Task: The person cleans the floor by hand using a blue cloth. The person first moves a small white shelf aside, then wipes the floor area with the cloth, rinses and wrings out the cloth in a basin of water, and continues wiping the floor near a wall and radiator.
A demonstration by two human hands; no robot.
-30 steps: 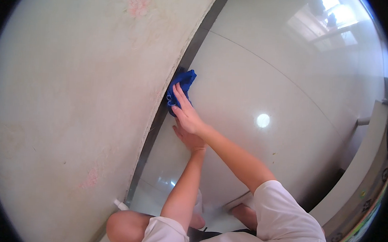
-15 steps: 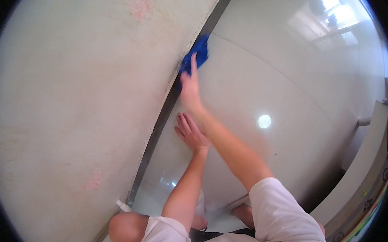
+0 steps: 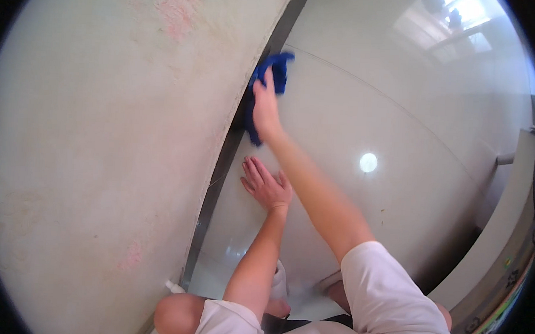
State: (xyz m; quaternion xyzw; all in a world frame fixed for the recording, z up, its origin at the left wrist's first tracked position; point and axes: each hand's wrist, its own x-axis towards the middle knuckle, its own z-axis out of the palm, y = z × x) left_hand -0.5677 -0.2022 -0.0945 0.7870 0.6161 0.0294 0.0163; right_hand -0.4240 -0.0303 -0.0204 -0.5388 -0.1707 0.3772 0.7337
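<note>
A crumpled blue cloth (image 3: pixel 279 65) lies against the dark skirting strip (image 3: pixel 214 182) at the foot of the wall. My right hand (image 3: pixel 265 109) grips it and presses it to the strip, its forefinger stretched along the cloth. Part of the cloth hangs down beside the wrist, and the fingers on the wall side are partly hidden. Nearer to me, my left hand (image 3: pixel 266 184) rests flat on the shiny pale floor tiles (image 3: pixel 366 124), fingers spread, with nothing in it. Its fingertips are a short way from the strip.
The stained pale wall (image 3: pixel 112 134), with pink peeling patches, fills the left side. A white pipe end (image 3: pixel 175 287) sticks out low by my knee (image 3: pixel 178 316). At the right stands a low piece of furniture with a pale edge (image 3: pixel 487 239).
The blue cloth has shifted and spread, with a dark fold now showing below my right hand. That hand has moved slightly along the strip; my left hand stays in place.
</note>
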